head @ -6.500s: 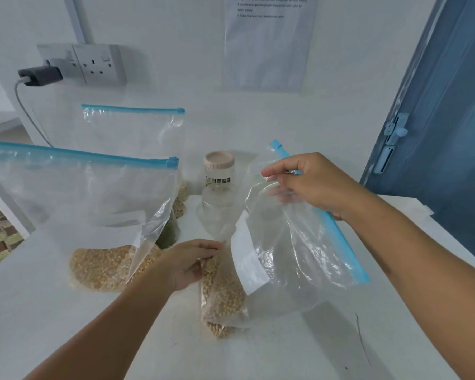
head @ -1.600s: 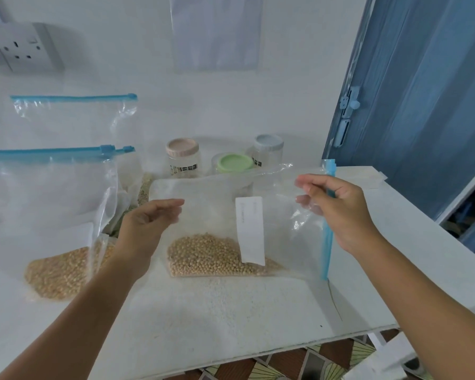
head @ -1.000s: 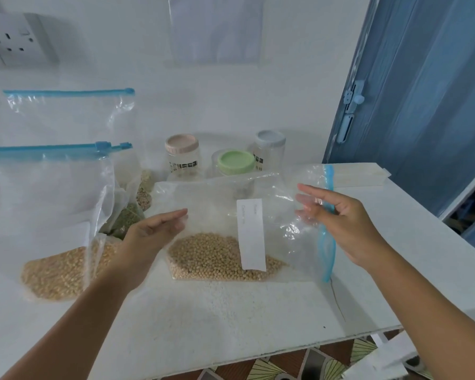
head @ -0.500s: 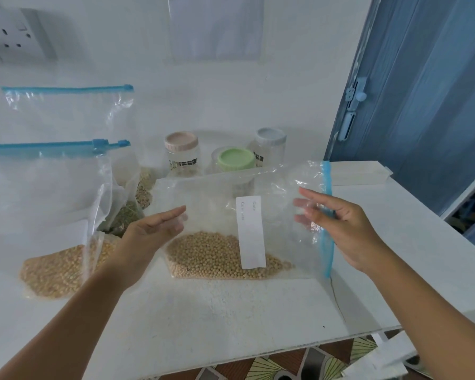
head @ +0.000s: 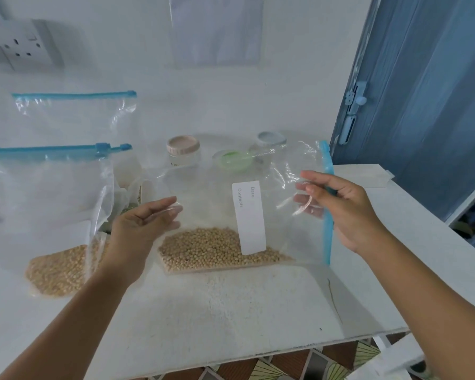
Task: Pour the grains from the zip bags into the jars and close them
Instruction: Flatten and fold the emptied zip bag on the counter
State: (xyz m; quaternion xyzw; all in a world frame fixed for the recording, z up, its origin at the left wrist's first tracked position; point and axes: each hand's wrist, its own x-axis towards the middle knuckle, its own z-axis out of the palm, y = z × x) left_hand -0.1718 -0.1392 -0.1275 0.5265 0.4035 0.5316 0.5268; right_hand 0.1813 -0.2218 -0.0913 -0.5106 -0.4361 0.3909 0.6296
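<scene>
Head camera: a person stands a clear plastic zip bag of round beige grains (head: 220, 250) on its side on the white tabletop (head: 231, 311), its blue zip strip (head: 327, 215) running vertically. The right hand (head: 348, 212) pinches the film at that strip; the left hand (head: 140, 229) rests flat, fingers straight, against the bag's other end. Nothing looks poured: three clear lidded jars, pink-lidded (head: 183, 152), green-lidded (head: 235, 161) and grey-lidded (head: 270, 144), stand capped behind the bag, seemingly empty, blurred through the plastic. Two more clear blue-zipped bags (head: 52, 204) wait at left, one partly cut off. Whether the zip is open cannot be told.
</scene>
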